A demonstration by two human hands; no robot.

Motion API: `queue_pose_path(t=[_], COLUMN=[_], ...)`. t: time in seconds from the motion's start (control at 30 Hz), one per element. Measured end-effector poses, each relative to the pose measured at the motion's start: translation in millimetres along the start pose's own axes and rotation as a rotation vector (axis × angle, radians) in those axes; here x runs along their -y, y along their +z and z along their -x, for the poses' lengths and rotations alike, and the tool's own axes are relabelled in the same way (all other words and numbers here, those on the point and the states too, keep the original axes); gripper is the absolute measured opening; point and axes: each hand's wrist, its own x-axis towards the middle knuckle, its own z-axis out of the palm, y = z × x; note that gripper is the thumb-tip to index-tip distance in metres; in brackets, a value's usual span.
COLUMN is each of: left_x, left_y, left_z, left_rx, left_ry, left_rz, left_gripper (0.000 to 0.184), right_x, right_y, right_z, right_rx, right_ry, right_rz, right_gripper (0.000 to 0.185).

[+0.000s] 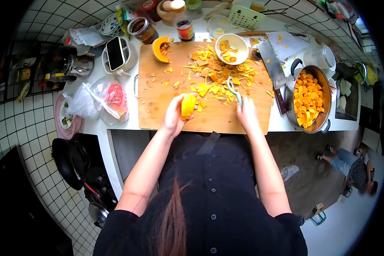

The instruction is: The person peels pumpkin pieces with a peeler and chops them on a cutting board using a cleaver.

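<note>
In the head view, your left hand (173,116) grips a pumpkin piece (188,106) above the near edge of the cutting board (166,85). Your right hand (247,114) is closed around the handle of a peeler (233,87), its head over scattered peelings (209,70). A bowl (231,49) sits behind them; a cleaver (272,64) lies between the board and a pot (309,100) of orange cubes.

No lettering seems legible (the bottle's label (185,31) is blurred).
</note>
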Motion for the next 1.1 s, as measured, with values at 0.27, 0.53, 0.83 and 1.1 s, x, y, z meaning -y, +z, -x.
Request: queue_pose_path(t=[0.27,0.53,0.83,1.1], left_x=[13.2,16.1,29.5,34.8], left_y=[39.1,56.8,18.9,-15.5], left_z=[-39.9,-50.0,-29.3,-3.8], left_rx=[0.013,0.049,-0.063,-0.147], left_ry=[0.034,0.000,-0.042,0.067], left_rz=[-0.173,-0.214,-0.023,-0.216], left_gripper=[0.036,0.046,0.048,0.036], right_x=[-57.3,-127.3,-134.5,-81.5], right_y=[-31.7,-49.7,-65.9,-88.1], right_z=[-26.1,-65.6,-85.4,-69.5], right_rx=[-0.202,-0.229,-0.081,-0.168], right_ry=[-0.099,0.191,0.232,0.325], right_rz=[0.006,0.398,0.350,-0.119], right_gripper=[0.032,0.042,0.024,0.030])
